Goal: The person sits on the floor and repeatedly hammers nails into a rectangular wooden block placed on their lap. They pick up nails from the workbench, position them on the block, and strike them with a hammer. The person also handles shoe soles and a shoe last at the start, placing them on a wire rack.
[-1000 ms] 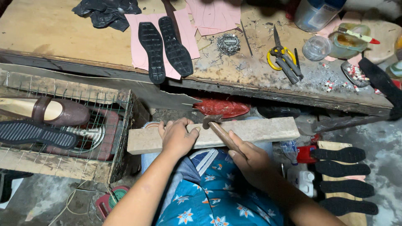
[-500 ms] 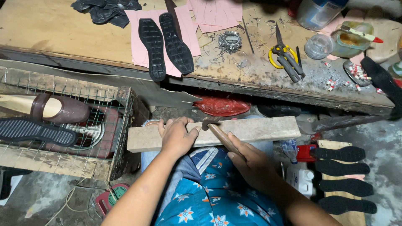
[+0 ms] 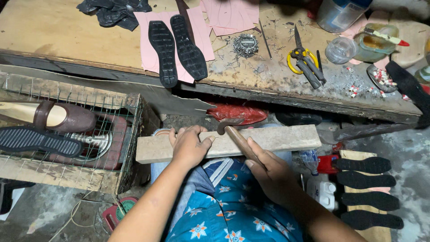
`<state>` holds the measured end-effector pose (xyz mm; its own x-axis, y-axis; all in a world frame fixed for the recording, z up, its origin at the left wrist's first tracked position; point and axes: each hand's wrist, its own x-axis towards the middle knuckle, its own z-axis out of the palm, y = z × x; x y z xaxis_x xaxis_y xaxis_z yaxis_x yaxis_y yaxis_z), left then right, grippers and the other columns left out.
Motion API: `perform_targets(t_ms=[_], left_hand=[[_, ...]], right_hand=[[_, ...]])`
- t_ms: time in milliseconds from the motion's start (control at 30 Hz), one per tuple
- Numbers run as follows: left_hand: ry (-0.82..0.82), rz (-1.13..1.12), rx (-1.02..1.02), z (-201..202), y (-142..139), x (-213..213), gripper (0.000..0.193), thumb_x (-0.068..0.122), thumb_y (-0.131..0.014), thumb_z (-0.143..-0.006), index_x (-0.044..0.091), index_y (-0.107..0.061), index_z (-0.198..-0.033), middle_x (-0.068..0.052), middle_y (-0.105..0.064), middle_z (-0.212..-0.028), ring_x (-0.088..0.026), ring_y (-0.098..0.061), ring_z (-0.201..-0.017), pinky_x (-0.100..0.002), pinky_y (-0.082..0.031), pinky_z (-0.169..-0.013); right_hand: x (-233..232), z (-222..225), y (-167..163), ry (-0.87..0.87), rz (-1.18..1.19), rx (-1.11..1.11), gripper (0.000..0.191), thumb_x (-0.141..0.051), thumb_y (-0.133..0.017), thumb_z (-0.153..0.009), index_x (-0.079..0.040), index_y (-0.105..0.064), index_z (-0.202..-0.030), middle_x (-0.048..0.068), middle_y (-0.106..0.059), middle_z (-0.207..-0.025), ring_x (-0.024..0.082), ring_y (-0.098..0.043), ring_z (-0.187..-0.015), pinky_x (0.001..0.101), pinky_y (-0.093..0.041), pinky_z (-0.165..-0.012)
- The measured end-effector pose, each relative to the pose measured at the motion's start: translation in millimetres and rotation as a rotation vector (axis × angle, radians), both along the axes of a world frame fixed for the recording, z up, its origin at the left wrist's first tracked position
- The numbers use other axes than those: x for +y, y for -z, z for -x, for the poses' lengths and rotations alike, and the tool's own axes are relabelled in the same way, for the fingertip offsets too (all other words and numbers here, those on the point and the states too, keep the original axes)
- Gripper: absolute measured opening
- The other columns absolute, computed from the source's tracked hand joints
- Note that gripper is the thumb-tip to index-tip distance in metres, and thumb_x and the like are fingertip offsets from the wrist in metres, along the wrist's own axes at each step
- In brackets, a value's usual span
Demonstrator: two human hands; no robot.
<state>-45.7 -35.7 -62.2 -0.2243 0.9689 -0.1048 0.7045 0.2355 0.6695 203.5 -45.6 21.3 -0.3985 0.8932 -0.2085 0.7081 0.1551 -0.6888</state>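
A pale wooden plank (image 3: 277,140) lies across my lap, below the workbench edge. My left hand (image 3: 189,148) presses down on the plank near its middle, fingers curled over the far edge. My right hand (image 3: 268,172) grips the wooden handle of a hammer (image 3: 233,132), whose dark head rests on the plank just right of my left hand. Whatever lies under the hammer head is too small to make out. A blue flowered cloth (image 3: 228,210) covers my lap.
Two black shoe soles (image 3: 177,47) lie on pink sheets on the wooden workbench (image 3: 67,36), with yellow-handled scissors (image 3: 304,62), scattered nails, jars and a brush. A wire crate (image 3: 67,134) at left holds a brown shoe and a sole. Several black soles (image 3: 367,192) lie at right.
The hammer head has come down a little onto the plank. Both hands stay in nearly the same place.
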Motion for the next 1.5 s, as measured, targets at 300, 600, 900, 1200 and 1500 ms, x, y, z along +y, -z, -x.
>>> perform_targets(t_ms=[300,600,900,1200,1500], left_hand=[[-0.002,0.008,0.011,-1,-1,1,0.037,0.040,-0.075,-0.080,0.013,-0.073,-0.105,-0.008,-0.072,-0.112,-0.029,-0.056,-0.119,-0.058,-0.010,-0.119],[0.023,-0.045,0.055,-1,2,-2,0.034,0.039,-0.071,-0.083,0.013,-0.072,-0.106,-0.008,-0.071,-0.113,-0.029,-0.055,-0.121,-0.060,-0.013,-0.117],[0.011,-0.021,0.064,-4,0,-1,0.033,0.039,-0.070,-0.081,0.014,-0.072,-0.102,-0.008,-0.070,-0.113,-0.029,-0.054,-0.122,-0.060,-0.013,-0.117],[0.006,-0.052,0.043,-4,2,-1,0.038,0.040,-0.072,-0.078,0.012,-0.072,-0.105,-0.008,-0.071,-0.113,-0.029,-0.055,-0.121,-0.060,-0.012,-0.118],[0.005,-0.023,0.032,-3,2,1,0.036,0.039,-0.072,-0.077,0.013,-0.074,-0.103,-0.008,-0.072,-0.113,-0.029,-0.056,-0.120,-0.060,-0.012,-0.118]], right_hand=[[2,4,-1,-0.023,0.067,-0.046,0.063,-0.030,-0.059,-0.093,-0.016,-0.043,-0.153,0.018,-0.070,-0.118,0.029,-0.068,-0.109,0.0335,-0.050,-0.096],[0,0,11,-0.073,0.000,0.007,0.062,-0.029,-0.060,-0.094,-0.013,-0.044,-0.152,0.018,-0.070,-0.120,0.028,-0.069,-0.110,0.0333,-0.050,-0.096],[-1,2,9,-0.024,0.106,-0.111,0.066,-0.032,-0.059,-0.093,-0.018,-0.040,-0.155,0.016,-0.067,-0.122,0.028,-0.067,-0.110,0.0346,-0.048,-0.096],[-2,-3,9,-0.059,0.029,-0.028,0.065,-0.031,-0.058,-0.095,-0.012,-0.039,-0.154,0.016,-0.069,-0.117,0.025,-0.070,-0.103,0.0332,-0.052,-0.093],[-5,-2,9,-0.091,-0.070,-0.038,0.064,-0.029,-0.060,-0.094,-0.011,-0.042,-0.153,0.017,-0.070,-0.110,0.028,-0.070,-0.097,0.0347,-0.053,-0.087]])
